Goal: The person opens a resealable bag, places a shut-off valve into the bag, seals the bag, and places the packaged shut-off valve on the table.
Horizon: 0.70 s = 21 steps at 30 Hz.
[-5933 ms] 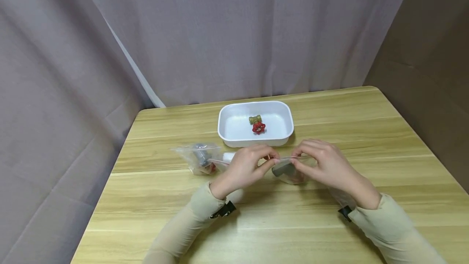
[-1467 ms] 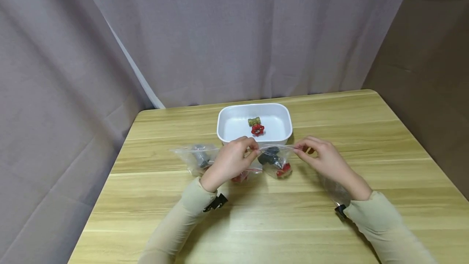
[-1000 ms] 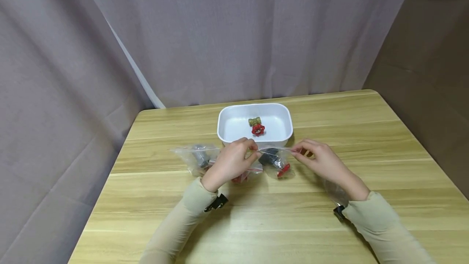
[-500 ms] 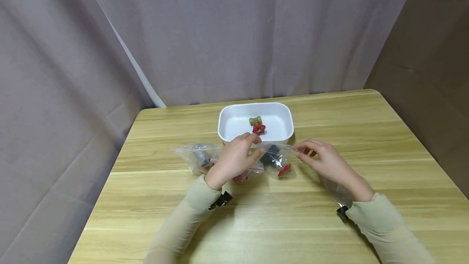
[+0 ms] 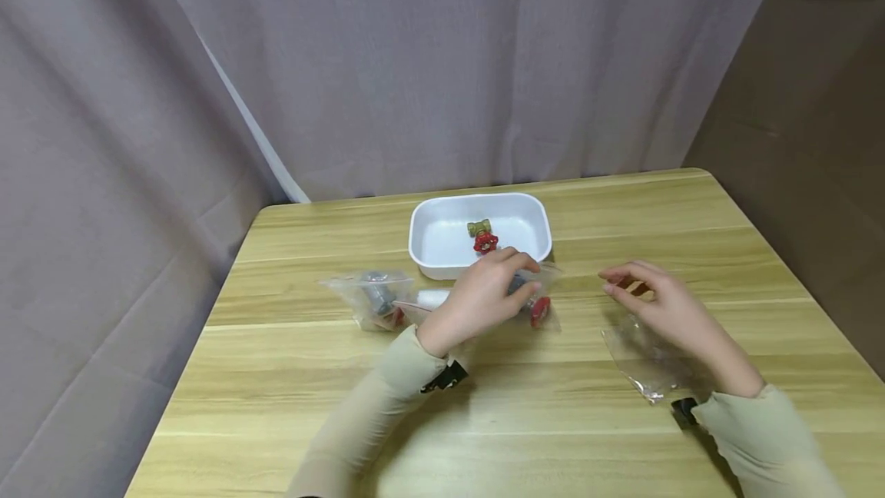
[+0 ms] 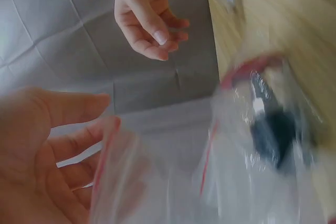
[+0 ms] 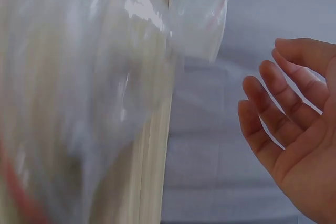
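A clear zip bag (image 5: pixel 549 283) holds a dark block and a part with a red handle (image 5: pixel 540 312); it stands in front of the white tray. My left hand (image 5: pixel 487 294) is over this bag's left side, thumb and forefinger apart. In the left wrist view, the bag's red-lined edge (image 6: pixel 105 156) lies against the fingers, with the thumb off it. To the right, my right hand (image 5: pixel 660 306) is away from the bag, fingers loosely bent and holding nothing. Below it lies a loose clear bag (image 5: pixel 639 367), partly hidden by the wrist.
In the white tray (image 5: pixel 442 256) lies a brass valve (image 5: pixel 482 235) with a red handwheel. Left of the hands, another zip bag (image 5: pixel 373 302) holds a grey fitting and something red. A white item (image 5: pixel 432 298) shows beside the left wrist. A curtain hangs behind the table.
My right hand has let go of the bag's edge and moved right, uncovering more of the loose bag. My left hand has moved right, its thumb and forefinger parting from their pinch.
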Motion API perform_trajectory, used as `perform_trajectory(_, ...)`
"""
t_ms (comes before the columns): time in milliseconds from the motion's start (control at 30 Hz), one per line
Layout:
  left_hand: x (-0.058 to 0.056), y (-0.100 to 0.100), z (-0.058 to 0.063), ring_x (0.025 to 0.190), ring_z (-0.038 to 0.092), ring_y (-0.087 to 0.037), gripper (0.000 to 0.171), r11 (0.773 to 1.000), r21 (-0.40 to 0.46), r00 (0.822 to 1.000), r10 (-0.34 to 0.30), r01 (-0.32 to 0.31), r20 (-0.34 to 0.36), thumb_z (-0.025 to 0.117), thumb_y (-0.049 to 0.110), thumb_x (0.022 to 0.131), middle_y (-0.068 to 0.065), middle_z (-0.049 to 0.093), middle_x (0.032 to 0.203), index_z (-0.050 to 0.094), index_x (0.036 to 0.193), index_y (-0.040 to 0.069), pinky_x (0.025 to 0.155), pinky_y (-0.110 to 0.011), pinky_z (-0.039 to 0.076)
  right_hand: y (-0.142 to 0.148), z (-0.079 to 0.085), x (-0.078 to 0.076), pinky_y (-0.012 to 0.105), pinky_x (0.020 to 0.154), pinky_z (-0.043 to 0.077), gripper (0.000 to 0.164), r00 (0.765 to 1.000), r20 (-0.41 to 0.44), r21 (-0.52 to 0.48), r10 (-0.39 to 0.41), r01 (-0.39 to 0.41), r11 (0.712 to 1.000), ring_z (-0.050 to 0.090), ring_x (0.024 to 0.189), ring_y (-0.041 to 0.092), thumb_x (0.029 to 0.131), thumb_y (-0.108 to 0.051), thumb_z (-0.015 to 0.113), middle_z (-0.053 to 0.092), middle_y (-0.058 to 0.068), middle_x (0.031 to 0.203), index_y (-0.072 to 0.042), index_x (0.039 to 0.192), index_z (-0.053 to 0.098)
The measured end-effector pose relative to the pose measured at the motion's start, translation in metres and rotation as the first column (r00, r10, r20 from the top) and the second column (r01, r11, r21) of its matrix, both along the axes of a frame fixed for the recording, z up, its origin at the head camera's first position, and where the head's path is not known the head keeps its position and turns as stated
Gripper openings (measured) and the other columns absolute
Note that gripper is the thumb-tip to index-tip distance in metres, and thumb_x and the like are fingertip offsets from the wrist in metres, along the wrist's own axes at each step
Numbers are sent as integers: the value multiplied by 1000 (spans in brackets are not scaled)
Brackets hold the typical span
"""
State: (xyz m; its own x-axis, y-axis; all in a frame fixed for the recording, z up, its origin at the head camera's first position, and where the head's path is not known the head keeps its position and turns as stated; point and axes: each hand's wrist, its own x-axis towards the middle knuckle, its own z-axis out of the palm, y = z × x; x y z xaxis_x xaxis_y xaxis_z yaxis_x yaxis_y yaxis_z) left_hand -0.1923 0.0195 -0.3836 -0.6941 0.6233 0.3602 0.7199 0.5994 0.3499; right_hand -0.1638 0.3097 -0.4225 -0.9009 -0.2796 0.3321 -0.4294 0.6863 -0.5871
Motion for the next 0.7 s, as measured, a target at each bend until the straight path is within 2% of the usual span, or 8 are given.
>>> perform_trajectory(300,7,40,-1,89,63,-7,26,993,-76,995,-93,94,22,66,32,99,5,66,113,68,119,16,78,-18,48,49,0,27,11,74,44,19,992,6,19,-127,127,992,54,90,-9,97,-17,70,70,5,111,-13,115,72)
perform_trajectory(467,9,56,-4,103,64,-8,26,983,-128,991,-131,132,10,65,35,100,6,68,116,69,120,18,88,-19,48,67,-3,41,9,73,44,20,983,17,17,-183,182,983,53,91,-12,95,-16,72,69,1,110,-13,114,73)
perform_trajectory(600,12,69,-11,104,62,-6,26,970,-165,984,-172,176,36,64,35,100,8,67,117,68,120,20,87,-17,47,76,-9,49,10,72,45,21,987,24,46,-162,161,986,53,92,-11,94,-14,72,69,3,111,-11,115,72)
perform_trajectory(700,17,79,-20,99,61,-4,25,946,-219,971,-227,237,73,66,33,99,7,66,116,68,120,20,82,-16,47,79,-17,56,14,72,48,23,988,83,76,-130,124,989,54,94,-8,94,-14,73,67,8,115,-10,116,71)
